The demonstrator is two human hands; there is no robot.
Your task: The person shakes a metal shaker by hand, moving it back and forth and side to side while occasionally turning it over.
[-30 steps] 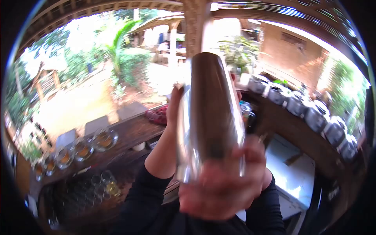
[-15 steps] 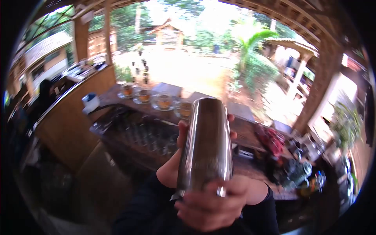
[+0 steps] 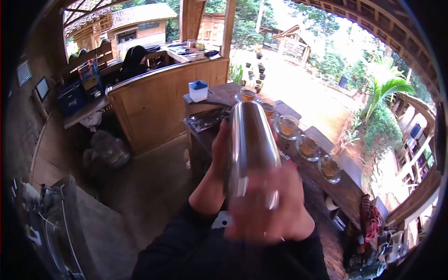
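Note:
A shiny steel cocktail shaker point(image 3: 253, 135) is held up in front of my chest, one end tilted away from me. My left hand point(image 3: 221, 148) is closed around its left side toward the far end, with fingertips showing on the right side. Across the near end, my right hand point(image 3: 270, 210) is wrapped, its fingers smeared by motion. Beyond the shaker, several glass cups of amber drink, such as this cup point(image 3: 289, 125), stand on saucers along a dark wooden counter point(image 3: 347, 193).
A white tub with a blue lid point(image 3: 199, 91) stands at the counter's left end. A wooden partition point(image 3: 163, 100) is behind it, with a person point(image 3: 134, 63) beyond. At lower right lie a red cloth point(image 3: 370, 217) and glassware point(image 3: 368, 270). A metal-framed object point(image 3: 60, 228) is at lower left.
My view has swung to the left, so the cups and counter now appear further right. Both hands still hold the shaker, and the right hand is blurred in both frames.

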